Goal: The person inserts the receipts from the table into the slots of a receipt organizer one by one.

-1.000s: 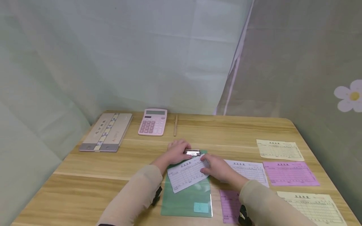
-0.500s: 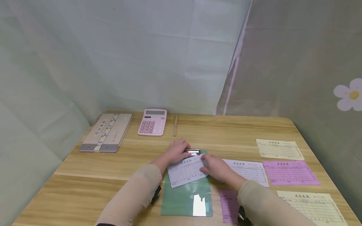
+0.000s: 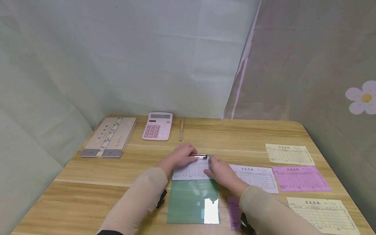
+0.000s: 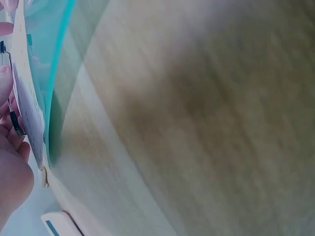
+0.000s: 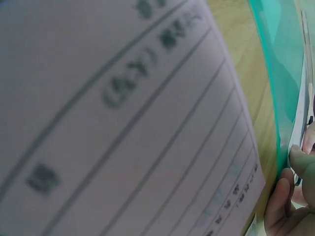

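A green translucent clipboard [image 3: 188, 204] lies on the table in front of me, its metal clip [image 3: 200, 156] along the far edge. My left hand [image 3: 182, 155] pinches that clip, thumb on the near side. Under the clip sits a white printed form slip [image 3: 188, 172], its sides nearly in line with the board. The right hand [image 3: 222, 171] holds the slip by its right edge. In the left wrist view, the left thumb presses near the clip [image 4: 11, 105], with the slip [image 4: 30, 110] over the board's edge [image 4: 55, 59].
To the right lie another white slip [image 3: 255, 178], purple slips [image 3: 301, 179] [image 3: 234, 213] and yellow slips [image 3: 289, 155] [image 3: 323, 213]. At the back left are a beige notebook [image 3: 110, 137], a pink calculator [image 3: 157, 126] and a thin brown pen-like stick [image 3: 181, 130].
The slip has turned from a slant to nearly straight and moved up under the clip, its lower edge now farther from me. The right hand moved slightly with it; the left stays at the clip.
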The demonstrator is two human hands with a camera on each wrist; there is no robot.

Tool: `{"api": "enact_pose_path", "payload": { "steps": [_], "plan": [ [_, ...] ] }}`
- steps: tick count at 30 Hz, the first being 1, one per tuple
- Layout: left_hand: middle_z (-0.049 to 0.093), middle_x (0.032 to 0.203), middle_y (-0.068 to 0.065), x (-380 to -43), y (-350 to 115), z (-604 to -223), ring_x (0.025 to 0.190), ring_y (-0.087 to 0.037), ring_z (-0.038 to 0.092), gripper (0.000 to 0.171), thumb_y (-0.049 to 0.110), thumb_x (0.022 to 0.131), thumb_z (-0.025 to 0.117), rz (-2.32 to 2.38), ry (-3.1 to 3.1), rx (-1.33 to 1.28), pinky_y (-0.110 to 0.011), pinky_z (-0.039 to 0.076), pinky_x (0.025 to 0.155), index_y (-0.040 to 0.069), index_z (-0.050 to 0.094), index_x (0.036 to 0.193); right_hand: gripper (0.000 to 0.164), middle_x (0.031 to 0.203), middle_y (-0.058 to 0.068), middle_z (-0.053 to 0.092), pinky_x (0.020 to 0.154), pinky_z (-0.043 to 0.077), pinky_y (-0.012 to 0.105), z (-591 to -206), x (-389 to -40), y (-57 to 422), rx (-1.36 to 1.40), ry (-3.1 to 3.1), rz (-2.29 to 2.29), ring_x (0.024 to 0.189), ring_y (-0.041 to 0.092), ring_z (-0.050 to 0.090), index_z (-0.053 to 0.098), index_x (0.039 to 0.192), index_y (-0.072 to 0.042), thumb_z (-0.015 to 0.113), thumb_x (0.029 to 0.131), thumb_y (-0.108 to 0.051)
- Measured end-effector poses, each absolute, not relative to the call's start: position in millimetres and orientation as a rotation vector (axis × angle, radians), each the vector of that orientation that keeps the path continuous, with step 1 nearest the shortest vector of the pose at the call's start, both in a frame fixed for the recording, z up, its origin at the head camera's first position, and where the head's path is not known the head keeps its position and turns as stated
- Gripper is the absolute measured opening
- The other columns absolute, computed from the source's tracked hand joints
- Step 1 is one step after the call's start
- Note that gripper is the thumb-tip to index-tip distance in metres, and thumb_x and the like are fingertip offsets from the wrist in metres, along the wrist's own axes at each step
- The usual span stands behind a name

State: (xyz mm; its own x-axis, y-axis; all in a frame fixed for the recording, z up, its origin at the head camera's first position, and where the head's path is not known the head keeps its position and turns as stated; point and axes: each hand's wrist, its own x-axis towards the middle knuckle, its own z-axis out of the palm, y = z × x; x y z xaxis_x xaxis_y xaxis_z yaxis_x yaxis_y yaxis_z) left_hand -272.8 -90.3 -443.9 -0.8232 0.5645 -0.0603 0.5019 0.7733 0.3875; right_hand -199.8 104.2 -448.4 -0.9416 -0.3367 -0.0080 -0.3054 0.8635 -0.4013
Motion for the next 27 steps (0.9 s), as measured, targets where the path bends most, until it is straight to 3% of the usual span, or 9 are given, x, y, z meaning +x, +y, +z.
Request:
{"api": "enact_pose_path", "payload": {
  "steps": [13,21,27],
  "plan": [
    [0.058,0.105,-0.003,-267.4,-89.5,-440.6,0.105,-0.023,0.051,0.027,0.032,0.087,0.065,0.493,2.834,0.893,-0.042,0.033,0.091,0.013,0.064,0.105,0.046,0.082,0.011,0.063,0.06,0.047,0.034,-445.2,-200.5,98.5,-0.363,2.932,-0.628,0.065,0.017,0.055,0.05,0.116,-0.001,0.064,0.088,-0.034],
    [0.053,0.114,0.001,-264.7,-90.6,-448.2,0.114,-0.02,0.044,0.032,0.038,0.088,0.063,0.52,2.814,0.783,-0.041,0.028,0.101,0.018,0.059,0.112,0.044,0.082,0.01,0.063,0.061,0.047,0.034,-445.2,-201.6,101.2,-0.399,2.921,-0.658,0.067,0.017,0.056,0.05,0.115,0.0,0.065,0.088,-0.032],
    [0.051,0.122,0.001,-266.1,-94.6,-453.8,0.119,-0.021,0.041,0.032,0.039,0.088,0.062,0.628,2.767,0.758,-0.044,0.026,0.102,0.021,0.056,0.114,0.046,0.103,0.017,0.064,0.083,0.048,0.043,-438.1,-199.6,115.0,-0.429,2.831,-0.78,0.094,0.028,0.062,0.052,0.122,0.003,0.068,0.086,-0.022]
  ]
}}
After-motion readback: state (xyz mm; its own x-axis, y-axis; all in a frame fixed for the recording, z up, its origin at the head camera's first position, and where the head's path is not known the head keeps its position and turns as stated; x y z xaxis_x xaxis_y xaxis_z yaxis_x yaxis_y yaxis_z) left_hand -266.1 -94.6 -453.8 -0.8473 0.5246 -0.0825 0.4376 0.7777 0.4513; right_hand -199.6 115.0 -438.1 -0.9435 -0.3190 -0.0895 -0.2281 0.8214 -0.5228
